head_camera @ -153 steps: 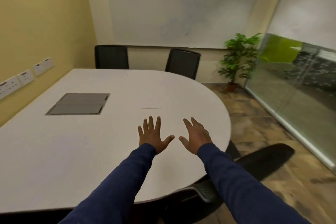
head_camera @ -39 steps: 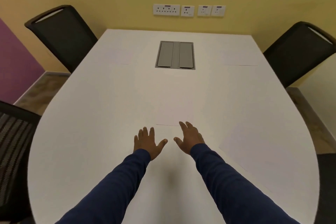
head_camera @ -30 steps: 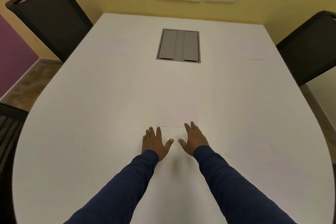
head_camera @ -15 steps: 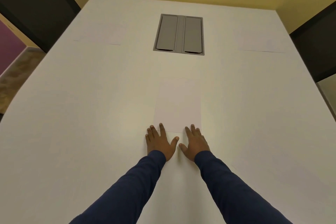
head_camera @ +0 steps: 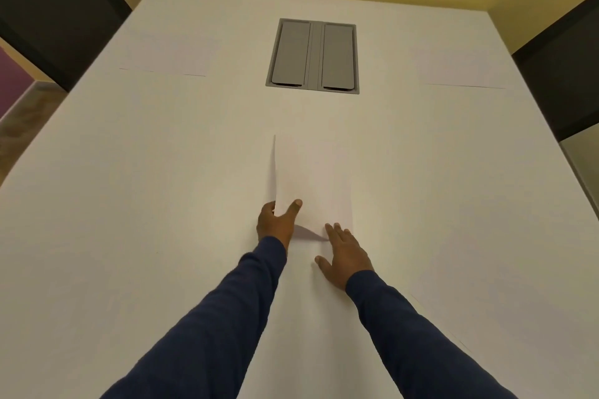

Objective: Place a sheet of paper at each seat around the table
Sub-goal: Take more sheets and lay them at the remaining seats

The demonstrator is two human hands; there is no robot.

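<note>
One sheet (head_camera: 312,178) is coming off the table (head_camera: 129,204) centre: its L edge is peeled up and stands curled, near-R corner still down. L hand (head_camera: 277,223) holds it, thumb on top, fingers under the lifted edge, so closed on the paper. R hand (head_camera: 345,254) lies flat and spread, fingertips pinning the near-R corner, gripping nothing. Half a sec ago both palms were flat just short of the sheet and it lay flat; now it's been pried up, so the pick-up has begun.

Further out: a 2nd sheet (head_camera: 168,53) lies far-L by the black chair (head_camera: 55,10), a 3rd (head_camera: 460,66) far-R by the other chair (head_camera: 560,68). Grey cable hatch (head_camera: 312,57) sits between them. Faint edge low R may be another sheet, can't tell for sure.

Judgement: far seats look served; this one seems bound for a seat not yet covered. Risk: thin paper creasing if R hand keeps pressing while L lifts.
</note>
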